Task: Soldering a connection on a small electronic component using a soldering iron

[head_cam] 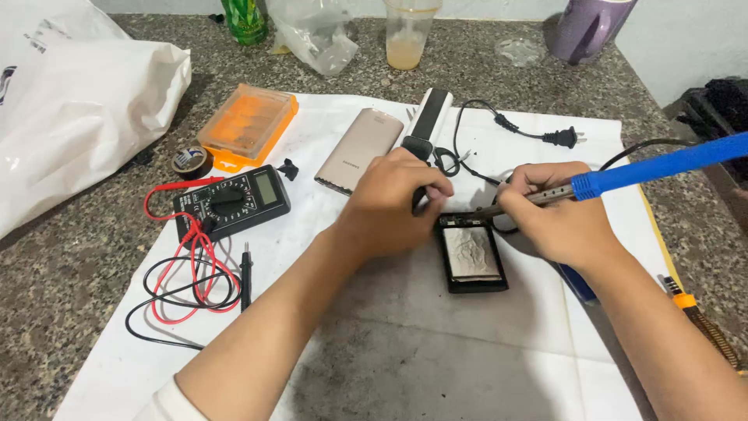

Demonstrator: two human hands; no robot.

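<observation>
Right now the action sits over the opened black device (472, 256) with its silvery battery face up, lying on the white paper sheet (436, 351) that covers the speckled tabletop (70, 257). Just above its top edge, the right hand (557, 214) is closed around a blue-handled soldering iron (623, 176), tip angled down to that edge. The left hand (393, 204) is curled shut beside the device's upper left corner, pinching something small and dark, possibly a wire, hard to tell. Left of the device lies a black multimeter (234, 201) with red and black leads; an orange plastic case (248, 123) is beyond it. A gold power bank shell (360, 148) rests up-left of the device.
</observation>
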